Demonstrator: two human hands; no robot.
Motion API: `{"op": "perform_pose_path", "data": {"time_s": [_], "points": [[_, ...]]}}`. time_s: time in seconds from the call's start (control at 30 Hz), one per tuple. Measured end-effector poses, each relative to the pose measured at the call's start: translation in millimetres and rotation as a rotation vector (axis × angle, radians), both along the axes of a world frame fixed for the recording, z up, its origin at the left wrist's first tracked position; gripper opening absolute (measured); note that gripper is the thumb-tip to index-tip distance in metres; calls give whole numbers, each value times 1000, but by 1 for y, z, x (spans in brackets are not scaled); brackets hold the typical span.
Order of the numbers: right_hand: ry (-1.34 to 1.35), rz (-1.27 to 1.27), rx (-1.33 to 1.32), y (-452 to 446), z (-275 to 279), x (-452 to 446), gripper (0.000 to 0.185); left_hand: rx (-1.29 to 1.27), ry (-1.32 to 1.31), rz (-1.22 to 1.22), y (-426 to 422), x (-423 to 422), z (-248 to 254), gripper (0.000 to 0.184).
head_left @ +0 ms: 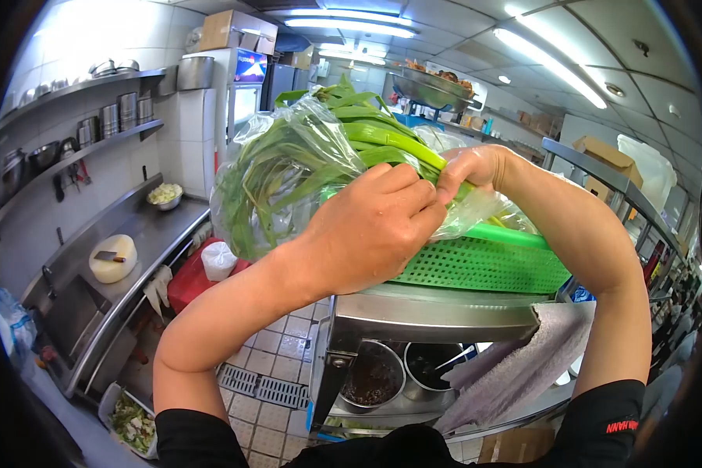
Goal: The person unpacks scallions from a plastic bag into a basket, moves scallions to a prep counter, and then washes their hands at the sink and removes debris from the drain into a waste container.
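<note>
Long, flat green leaves (382, 139), like garlic greens or leeks, lie partly inside a clear plastic bag (320, 129). Beneath them is a perforated green plastic basket (483, 264) on a steel counter. My left hand (374, 226) is closed in front of the bundle, fingers curled beside the bag's plastic; what they grip is hidden. My right hand (476, 168) meets it, thumb and fingers closed around the pale stalk end of the greens. The two hands nearly touch.
Under the counter (437, 312) stand two pots, one a dark-filled pot (370, 374), beside a hanging grey cloth (522, 351). Leftward, a steel sink bench holds a round chopping block (112, 259) with a cleaver and a bowl (164, 196). A red container (199, 273) stands below.
</note>
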State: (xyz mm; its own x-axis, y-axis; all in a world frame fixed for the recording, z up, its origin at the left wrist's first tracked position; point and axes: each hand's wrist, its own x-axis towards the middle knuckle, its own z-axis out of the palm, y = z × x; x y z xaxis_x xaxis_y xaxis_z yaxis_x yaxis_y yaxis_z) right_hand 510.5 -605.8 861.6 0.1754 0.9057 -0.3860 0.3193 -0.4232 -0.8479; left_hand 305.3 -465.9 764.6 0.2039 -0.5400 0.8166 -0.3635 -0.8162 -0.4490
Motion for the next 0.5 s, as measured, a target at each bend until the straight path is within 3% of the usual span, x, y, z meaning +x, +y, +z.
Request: {"op": "perform_pose_path", "data": {"time_s": [0.37,0.43,0.5], "points": [[10,-64,334,-11,43,33,57,-34,177,33,-13,-12,9,29],[9,-83,366,-15,52,38,51,-79,440,212,-19,-20,14,29],[-18,-151,470,-16,60,43,43,-41,420,186,-17,-20,18,33]]}}
